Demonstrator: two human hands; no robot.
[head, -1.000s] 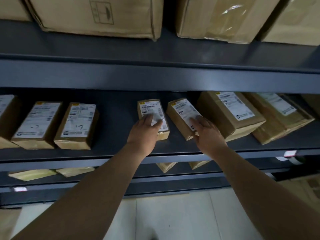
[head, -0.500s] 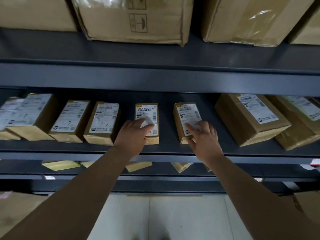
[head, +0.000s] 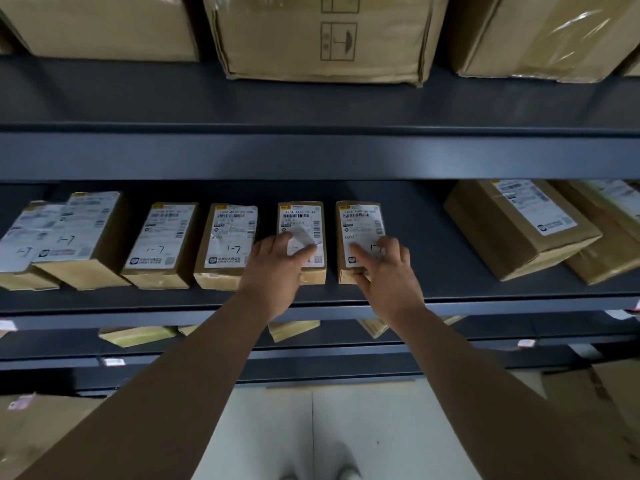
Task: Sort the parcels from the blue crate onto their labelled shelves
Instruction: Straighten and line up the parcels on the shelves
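Dark grey metal rack, pale floor (head: pixel 346 427) underneath. Middle shelf (head: pixel 433 237) holds a row of small brown parcels (head: pixel 162 244), mostly hand-marked "1-7". Bigger boxes (head: pixel 519 230) sit far right, big cartons (head: pixel 322 36) on the shelf above. Left grip (head: pixel 277 271) lies open, fingers loose, on one parcel (head: pixel 303 216). Right grip (head: pixel 384 271) is spread flat on its neighbour (head: pixel 360 220), labelled "A600".

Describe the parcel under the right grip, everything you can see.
The parcel is a small brown cardboard box lying flat on the dark shelf, at the right end of a row of similar boxes. A white label with a barcode, printed A600 and a partly hidden handwritten mark covers its top. The right grip rests spread fingers on the label, thumb at the front edge.
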